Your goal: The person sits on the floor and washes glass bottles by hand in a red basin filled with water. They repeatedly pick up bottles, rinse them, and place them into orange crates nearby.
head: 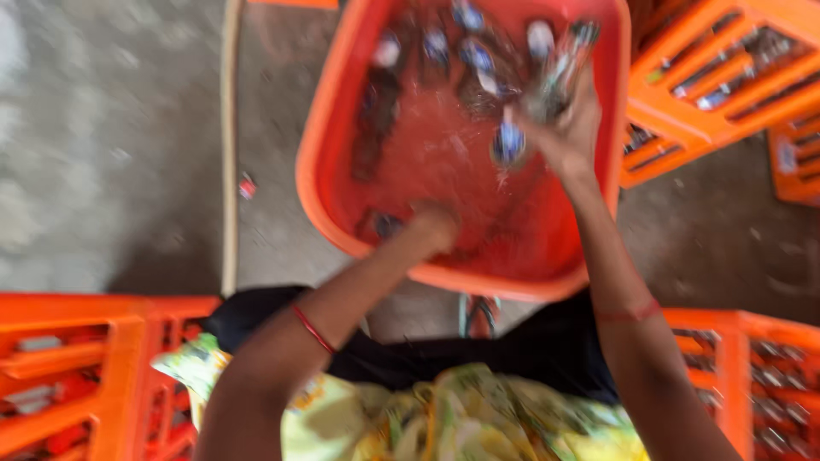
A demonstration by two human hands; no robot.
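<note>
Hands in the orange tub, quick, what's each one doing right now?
Left hand: down in the orange tub, blurred; grip cannot be told.
Right hand: closed on a bottle, lifted over the tub.

The frame is motion-blurred. An orange plastic tub (318,162) of water sits on the concrete floor (111,137), bottles lying in it. The left hand (433,224) dips into the water; the right hand (564,137) lifts a dark glass bottle (559,72). Orange crates (726,77) holding bottles stand around
</note>
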